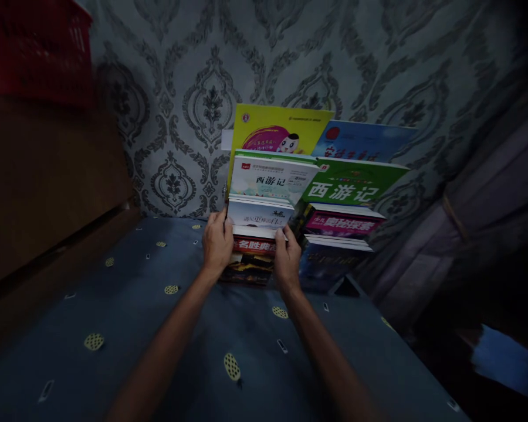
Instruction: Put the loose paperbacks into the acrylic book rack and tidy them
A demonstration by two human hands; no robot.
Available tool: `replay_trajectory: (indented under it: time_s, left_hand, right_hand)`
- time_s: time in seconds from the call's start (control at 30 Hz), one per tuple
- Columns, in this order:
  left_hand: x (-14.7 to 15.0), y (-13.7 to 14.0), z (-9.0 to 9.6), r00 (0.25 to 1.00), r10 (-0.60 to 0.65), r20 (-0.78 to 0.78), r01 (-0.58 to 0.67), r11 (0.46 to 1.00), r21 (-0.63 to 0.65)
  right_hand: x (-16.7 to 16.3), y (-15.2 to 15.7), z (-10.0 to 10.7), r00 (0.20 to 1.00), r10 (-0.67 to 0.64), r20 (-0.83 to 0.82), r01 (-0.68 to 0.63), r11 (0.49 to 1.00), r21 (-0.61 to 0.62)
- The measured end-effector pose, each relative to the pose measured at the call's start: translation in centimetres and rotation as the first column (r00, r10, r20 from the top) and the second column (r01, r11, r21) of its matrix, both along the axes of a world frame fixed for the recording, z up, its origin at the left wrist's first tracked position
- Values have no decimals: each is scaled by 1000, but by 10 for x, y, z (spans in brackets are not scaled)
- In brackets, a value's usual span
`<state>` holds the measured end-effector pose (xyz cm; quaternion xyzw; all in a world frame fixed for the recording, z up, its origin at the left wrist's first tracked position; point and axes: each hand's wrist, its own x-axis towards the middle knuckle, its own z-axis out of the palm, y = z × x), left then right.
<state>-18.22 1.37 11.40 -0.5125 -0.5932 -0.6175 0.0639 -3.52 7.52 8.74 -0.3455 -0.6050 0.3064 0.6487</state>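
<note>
Two rows of upright books lean against the wall. The left row has a yellow book [281, 126] at the back, then a white book [275, 176], a pale blue book [259, 215] and a front book [250, 261] with a red title band and dark cover. My left hand [219, 241] wraps the left edge of the front books, thumb forward. Along their right edge, my right hand [287, 255] grips with its thumb near the top. How many books lie between my hands cannot be made out. My fingers behind the books are hidden.
In the right row are a blue book [365, 139], a green book [356, 183], a pink-titled book [343, 223] and a dark blue book [330, 264]. A wooden cabinet [48, 187] with a red basket [35, 53] stands left. A curtain [479, 199] hangs right of the patterned blue cloth [158, 346].
</note>
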Motion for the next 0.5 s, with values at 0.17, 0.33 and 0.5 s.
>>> replay_trajectory:
  time_s: [0.17,0.33,0.5]
  left_hand:
    - [-13,5,3,998,-35,-44,35,999,-12]
    - [-16,3,8,997,-46,-64,44,999,-32]
    - [-18,4,7,998,-62,-13,62,998,9]
  right_hand:
    - [6,4,11,999,40,22,-42,996,78]
    - [4,10,16,999,28,26,-31,995,96]
    - [2,16,13,999,15,47,-20,994,106]
